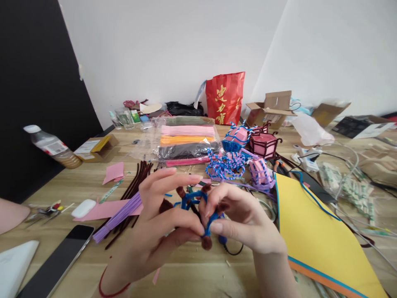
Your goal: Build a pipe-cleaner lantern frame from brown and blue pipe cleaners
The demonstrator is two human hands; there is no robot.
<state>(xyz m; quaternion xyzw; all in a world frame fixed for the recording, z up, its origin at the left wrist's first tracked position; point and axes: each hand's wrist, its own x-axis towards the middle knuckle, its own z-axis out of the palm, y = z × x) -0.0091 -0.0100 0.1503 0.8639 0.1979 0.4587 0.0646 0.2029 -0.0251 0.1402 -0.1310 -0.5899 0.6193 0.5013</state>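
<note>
My left hand (161,215) and my right hand (238,219) meet low in the middle of the view, both pinching a small frame of twisted blue and dark brown pipe cleaners (194,203). Left thumb and fingers close on its left side. Right thumb and forefinger pinch a blue strand near a brown curled end (206,243). Loose brown and purple pipe cleaners (124,207) lie just left of my left hand. Finished pipe-cleaner lanterns (245,153) stand behind the hands.
Yellow paper sheets (313,231) lie at the right. A phone (58,258) and a white case (83,207) are at the left, with a tilted bottle (52,147). Packs of coloured pipe cleaners (186,145), a red bag (225,97), boxes and cables crowd the back.
</note>
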